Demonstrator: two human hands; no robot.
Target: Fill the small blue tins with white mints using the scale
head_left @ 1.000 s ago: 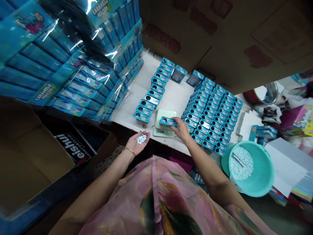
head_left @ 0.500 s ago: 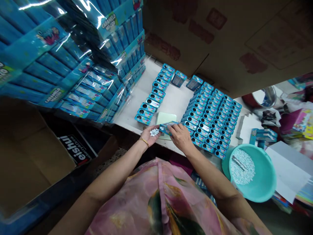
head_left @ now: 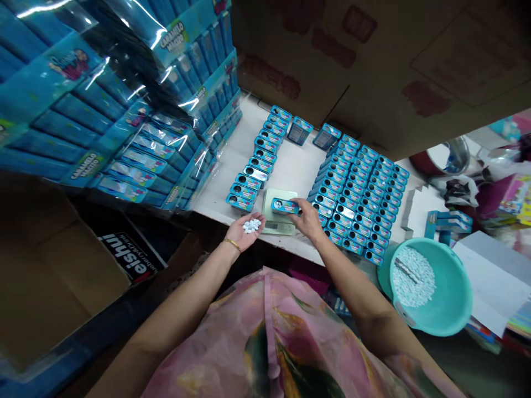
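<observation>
My left hand [head_left: 244,232] is cupped palm up, holding a small heap of white candies [head_left: 251,225]. My right hand [head_left: 306,217] grips the right end of a small blue candy box [head_left: 285,206] between thumb and fingers. The box stands on or just over the pale green kitchen scale [head_left: 279,226], with white candies showing in the round hole at its top; I cannot tell whether it rests there. To the left of the scale runs a row of similar blue boxes [head_left: 253,172] with holes in their tops. More stand in tight rows [head_left: 346,202] to the right.
At right, a turquoise basin [head_left: 450,298] holds loose white candies and a metal-looking strip. Plastic-wrapped display packs [head_left: 166,149] of blue boxes are stacked at left. A large carton [head_left: 332,66] walls off the table's back. An open cardboard box [head_left: 53,260] sits at lower left.
The blue box has gone from lying tilted against my left palm to standing over the scale in my right hand. My left hand has drawn away leftward with the candies.
</observation>
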